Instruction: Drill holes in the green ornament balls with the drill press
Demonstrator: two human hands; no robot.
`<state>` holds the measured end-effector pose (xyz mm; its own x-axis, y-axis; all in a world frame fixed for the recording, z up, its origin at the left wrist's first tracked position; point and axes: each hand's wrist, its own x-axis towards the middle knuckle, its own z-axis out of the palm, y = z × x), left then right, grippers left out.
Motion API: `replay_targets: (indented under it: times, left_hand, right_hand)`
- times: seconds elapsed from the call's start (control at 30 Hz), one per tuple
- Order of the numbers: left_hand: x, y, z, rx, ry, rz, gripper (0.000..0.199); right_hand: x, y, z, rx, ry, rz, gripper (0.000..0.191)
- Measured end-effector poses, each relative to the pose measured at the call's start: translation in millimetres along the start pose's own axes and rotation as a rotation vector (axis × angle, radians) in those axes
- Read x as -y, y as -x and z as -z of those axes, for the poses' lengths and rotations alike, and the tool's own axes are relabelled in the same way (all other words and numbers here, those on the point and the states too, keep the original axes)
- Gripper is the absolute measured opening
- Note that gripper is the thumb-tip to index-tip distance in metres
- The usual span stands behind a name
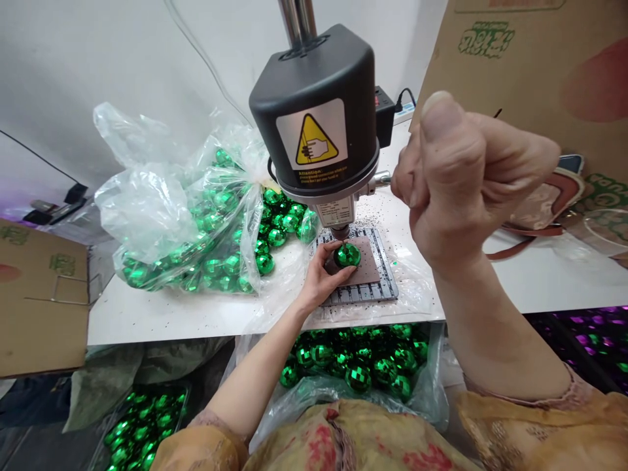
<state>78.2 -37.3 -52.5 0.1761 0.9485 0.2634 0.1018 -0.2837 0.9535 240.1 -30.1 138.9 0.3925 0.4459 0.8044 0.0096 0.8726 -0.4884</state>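
A shiny green faceted ball [349,256] rests on a brown square board [369,267] beneath the drill press [314,111]. My left hand [321,278] steadies it, thumb and fingers pinching its sides. The bit comes down onto the top of the ball; whether it has entered cannot be made out. My right hand [456,176] is closed in a fist at the right side of the machine, where a silver lever [380,179] runs into it; the grip inside the fist is hidden. The slotted metal base [390,281] lies under the board.
A clear plastic bag [147,203] of green balls lies left on the white table [161,320]. More green balls [358,376] fill a plastic-lined container at my lap, and others a crate [142,425] lower left. Cardboard boxes [534,72] [44,294] stand on both sides. Dark shavings litter the tabletop.
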Motion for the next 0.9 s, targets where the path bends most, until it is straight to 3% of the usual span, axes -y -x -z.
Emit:
replay_targets:
  times: [0.33, 0.47, 0.9]
  left_hand:
    - [1.0, 2.0, 1.6, -0.003, 0.005, 0.019, 0.056]
    - [0.4, 2.1, 1.5, 0.005, -0.001, 0.011, 0.055]
    - [2.2, 2.2, 1.5, 0.011, -0.004, -0.006, 0.055]
  right_hand:
    - [-15.6, 19.3, 14.5, 0.030, 0.001, 0.119, 0.060]
    - [-23.1, 23.1, 15.9, 0.021, -0.038, 0.224, 0.055]
    - [-36.0, 30.5, 20.4, 0.023, -0.062, 0.361, 0.054]
